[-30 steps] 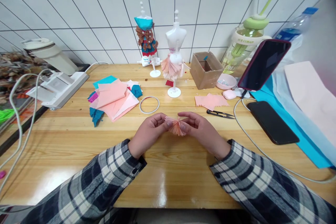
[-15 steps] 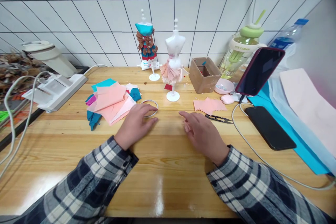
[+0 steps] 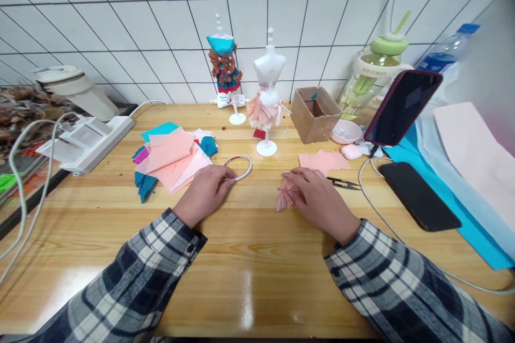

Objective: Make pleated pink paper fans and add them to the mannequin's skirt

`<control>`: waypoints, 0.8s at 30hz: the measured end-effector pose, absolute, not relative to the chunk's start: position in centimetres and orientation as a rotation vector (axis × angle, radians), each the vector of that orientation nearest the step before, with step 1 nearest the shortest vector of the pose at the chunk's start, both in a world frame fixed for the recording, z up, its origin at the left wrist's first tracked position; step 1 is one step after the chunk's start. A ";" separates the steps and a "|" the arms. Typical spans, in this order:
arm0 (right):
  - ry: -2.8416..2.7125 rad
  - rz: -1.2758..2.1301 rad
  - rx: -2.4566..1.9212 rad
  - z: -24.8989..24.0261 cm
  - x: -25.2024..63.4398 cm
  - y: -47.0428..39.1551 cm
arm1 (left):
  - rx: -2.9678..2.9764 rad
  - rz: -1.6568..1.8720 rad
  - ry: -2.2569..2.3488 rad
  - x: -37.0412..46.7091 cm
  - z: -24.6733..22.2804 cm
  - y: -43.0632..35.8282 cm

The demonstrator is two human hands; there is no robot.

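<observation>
My left hand point(image 3: 206, 193) pinches the near left rim of a roll of tape point(image 3: 243, 176), which looks like a thin white ring tilted up from the table. Between the fingers and thumb of my right hand point(image 3: 319, 195) is a piece of pleated pink paper point(image 3: 285, 198), its fan-shaped end showing at the left and the remainder hidden under the hand. Beyond both hands stands a small white dress form point(image 3: 269, 67) wearing a pleated pink paper skirt point(image 3: 261, 112). Black thread snips point(image 3: 344, 183) lie just right of my right hand, near flat pink paper point(image 3: 322, 160).
Left are stacked coloured paper sheets point(image 3: 173, 155) and a white power strip point(image 3: 88, 142). A second dressed form point(image 3: 224, 67), a cardboard box point(image 3: 316, 118) and a pink dish point(image 3: 346, 132) stand behind. Phones point(image 3: 420, 195), a cable and a drink bottle point(image 3: 372, 72) occupy the right.
My left hand has closed on the roll of tape and raised its rim slightly. My right hand has shifted a little right, and the pleated paper now shows beneath its fingers.
</observation>
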State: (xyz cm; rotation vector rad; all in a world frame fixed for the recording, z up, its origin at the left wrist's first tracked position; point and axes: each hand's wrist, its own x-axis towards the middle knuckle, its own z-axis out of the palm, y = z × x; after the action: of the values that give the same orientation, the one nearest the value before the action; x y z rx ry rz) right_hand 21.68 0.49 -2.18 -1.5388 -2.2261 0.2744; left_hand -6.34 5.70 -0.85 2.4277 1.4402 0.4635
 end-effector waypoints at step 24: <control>-2.240 0.303 -1.541 -2.1 21.5 0.4 | 2.122 0.682 1.483 -5.4 -0.5 4.7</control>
State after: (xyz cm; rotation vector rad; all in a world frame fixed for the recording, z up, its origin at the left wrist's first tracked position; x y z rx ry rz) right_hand 21.52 0.38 -2.13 -1.5407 -2.2397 0.3027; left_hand -5.41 4.69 -0.53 2.1216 1.4832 0.6818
